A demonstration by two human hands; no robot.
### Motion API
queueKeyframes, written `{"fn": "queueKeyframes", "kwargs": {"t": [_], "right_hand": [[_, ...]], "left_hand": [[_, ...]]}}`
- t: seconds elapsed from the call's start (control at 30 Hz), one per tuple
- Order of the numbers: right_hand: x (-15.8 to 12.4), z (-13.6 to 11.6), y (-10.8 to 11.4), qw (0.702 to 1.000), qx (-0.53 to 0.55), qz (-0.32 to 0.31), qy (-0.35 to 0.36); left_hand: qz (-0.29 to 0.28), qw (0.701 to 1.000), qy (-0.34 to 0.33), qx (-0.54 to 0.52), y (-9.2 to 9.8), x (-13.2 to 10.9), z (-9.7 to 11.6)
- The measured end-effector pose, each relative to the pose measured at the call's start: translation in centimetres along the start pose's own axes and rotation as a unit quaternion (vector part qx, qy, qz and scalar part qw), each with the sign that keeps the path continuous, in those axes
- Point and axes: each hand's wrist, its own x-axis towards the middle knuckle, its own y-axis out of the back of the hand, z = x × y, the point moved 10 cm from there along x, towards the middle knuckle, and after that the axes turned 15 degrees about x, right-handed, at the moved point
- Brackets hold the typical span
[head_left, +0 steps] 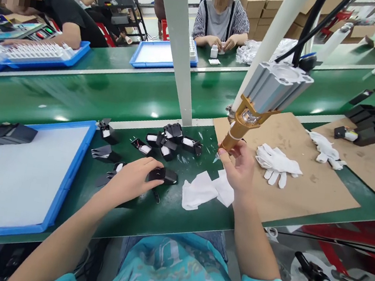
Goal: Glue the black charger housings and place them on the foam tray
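From here, the left hand (136, 177) pinches the end of a black case (169, 176) lying on the green bench (170, 215); it looks light, stiff and slick, best held by its sides. Rightward, the right hand (240, 169) grips a likely heavy silver-and-gold tool (267, 96) low on its barrel.

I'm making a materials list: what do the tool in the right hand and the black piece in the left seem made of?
The tool looks metal: satin silver body with crisp ridges, golden lower part with a metallic sheen. The black piece is probably plastic, judging by its smooth, softly reflective surface.
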Motion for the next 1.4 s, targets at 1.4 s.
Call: {"fn": "queueKeyframes", "kwargs": {"t": [1.4], "right_hand": [[10.4,5.6,0.0,0.998,-0.018,-0.009,-0.056]], "left_hand": [[0.104,0.992,-0.07,0.017,-2.5,-1.7,8.5]]}}
